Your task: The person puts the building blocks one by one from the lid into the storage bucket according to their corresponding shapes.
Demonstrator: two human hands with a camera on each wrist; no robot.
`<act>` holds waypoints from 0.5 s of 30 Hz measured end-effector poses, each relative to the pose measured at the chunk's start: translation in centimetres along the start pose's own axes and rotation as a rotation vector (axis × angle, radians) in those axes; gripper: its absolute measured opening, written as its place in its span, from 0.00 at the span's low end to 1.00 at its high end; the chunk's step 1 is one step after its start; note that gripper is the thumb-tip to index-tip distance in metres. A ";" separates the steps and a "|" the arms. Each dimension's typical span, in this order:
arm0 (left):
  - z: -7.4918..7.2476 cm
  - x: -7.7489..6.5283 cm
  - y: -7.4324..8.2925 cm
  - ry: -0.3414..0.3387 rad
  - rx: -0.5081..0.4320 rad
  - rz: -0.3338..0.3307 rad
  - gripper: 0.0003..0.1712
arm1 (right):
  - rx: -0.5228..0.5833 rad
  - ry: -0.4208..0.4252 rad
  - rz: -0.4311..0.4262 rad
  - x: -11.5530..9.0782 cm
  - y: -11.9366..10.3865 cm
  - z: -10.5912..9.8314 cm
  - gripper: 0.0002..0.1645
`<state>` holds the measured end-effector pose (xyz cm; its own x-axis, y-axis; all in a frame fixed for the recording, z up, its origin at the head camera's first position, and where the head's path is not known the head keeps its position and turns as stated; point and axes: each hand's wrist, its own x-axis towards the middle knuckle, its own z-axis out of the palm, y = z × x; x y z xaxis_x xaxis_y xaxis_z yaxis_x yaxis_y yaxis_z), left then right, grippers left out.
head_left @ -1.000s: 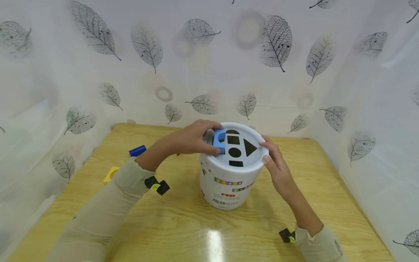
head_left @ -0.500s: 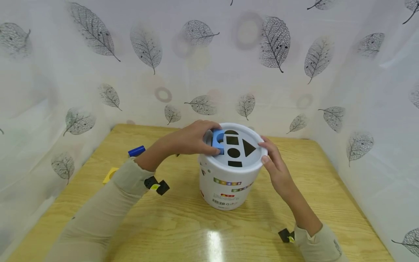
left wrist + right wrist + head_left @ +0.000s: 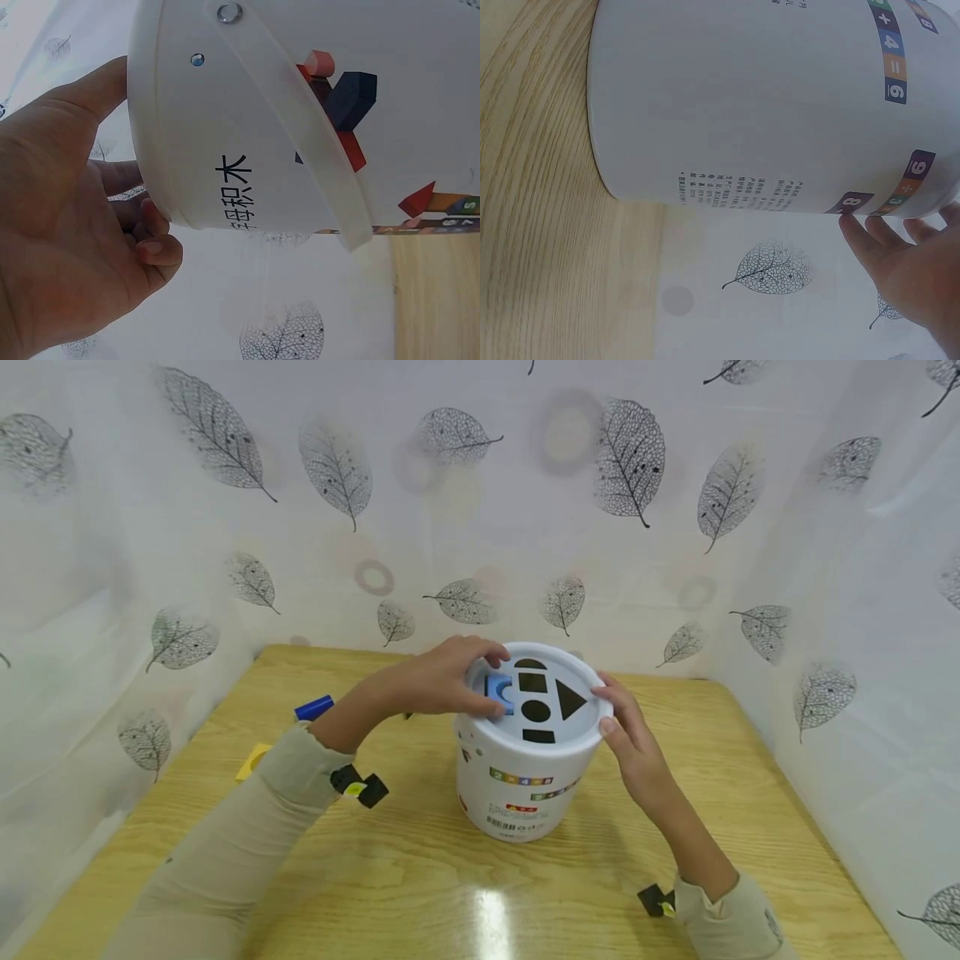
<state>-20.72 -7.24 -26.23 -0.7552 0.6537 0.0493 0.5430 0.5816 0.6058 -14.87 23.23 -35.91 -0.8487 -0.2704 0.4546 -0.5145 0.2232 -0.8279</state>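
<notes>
A white bucket (image 3: 517, 793) with printed sums on its side stands upright on the table, its lid (image 3: 555, 727) cut with dark shaped holes. A light blue block (image 3: 497, 693) with a curved notch sits sunk in the lid's left opening. Over it is my left hand (image 3: 450, 681), the thumb tip at the block's near end and the index finger apart from its far end. In the left wrist view, some fingertips of the left hand (image 3: 67, 202) go behind the rim. My right hand (image 3: 637, 743) grips the bucket's right rim between thumb and fingers.
On the wooden table (image 3: 405, 893), a dark blue block (image 3: 313, 707) lies to the left. A yellow block (image 3: 253, 762) with a curved cutout is partly hidden by the left sleeve. Leaf-patterned white curtain (image 3: 480, 527) closes off the back and sides.
The light blue block has dropped lower into the lid's opening. My left index finger has come away from its far end. The right hand keeps its grip on the rim.
</notes>
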 end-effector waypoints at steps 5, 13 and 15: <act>0.0 -0.5 -0.3 0.015 -0.027 -0.004 0.41 | 0.003 -0.001 0.000 0.0 0.0 0.1 0.25; -0.4 -2.3 -1.8 0.098 -0.106 -0.004 0.33 | -0.002 -0.001 0.005 0.0 -0.1 0.1 0.25; -0.5 -2.9 -2.5 0.127 -0.116 -0.001 0.31 | -0.003 0.000 0.007 0.0 -0.1 0.1 0.25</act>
<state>-20.04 -10.83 -27.54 -0.8000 0.5823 0.1447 0.5019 0.5173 0.6931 -14.77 23.15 -35.82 -0.8522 -0.2687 0.4490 -0.5092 0.2280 -0.8299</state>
